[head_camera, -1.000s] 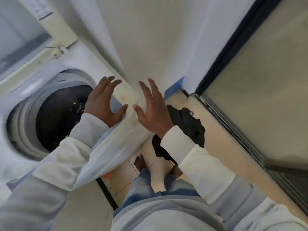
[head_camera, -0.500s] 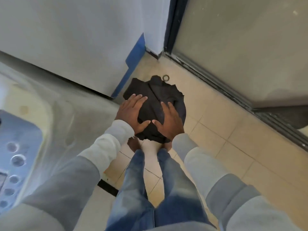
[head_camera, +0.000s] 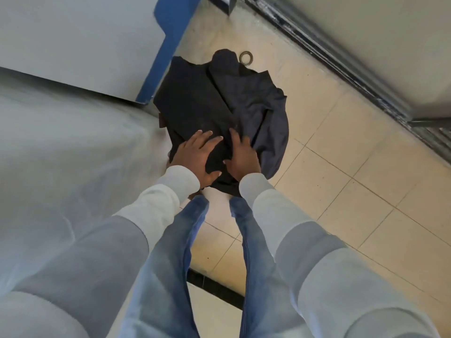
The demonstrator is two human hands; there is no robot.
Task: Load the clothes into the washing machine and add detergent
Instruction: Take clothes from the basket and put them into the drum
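Note:
A pile of dark clothes point(head_camera: 219, 103), black and navy, lies on the tiled floor in front of my feet. My left hand point(head_camera: 196, 157) rests on its near edge, fingers spread on top and thumb tucked under a fold. Right beside it, my right hand point(head_camera: 242, 156) presses its fingers into the cloth. A ridge of fabric is bunched between the two hands. The pale side of the washing machine point(head_camera: 61, 154) fills the left of the view; its drum is out of sight. No detergent is visible.
A small metal ring point(head_camera: 246, 57) lies on the floor just beyond the pile. A blue skirting strip point(head_camera: 168, 45) runs up the white wall behind. A sliding-door track point(head_camera: 341, 69) crosses the upper right. My jeans-clad legs point(head_camera: 175, 252) stand below the pile.
My hands dropped from beside the open drum to the clothes pile on the floor and closed in on its near edge. The view tilted down, and the drum left the frame.

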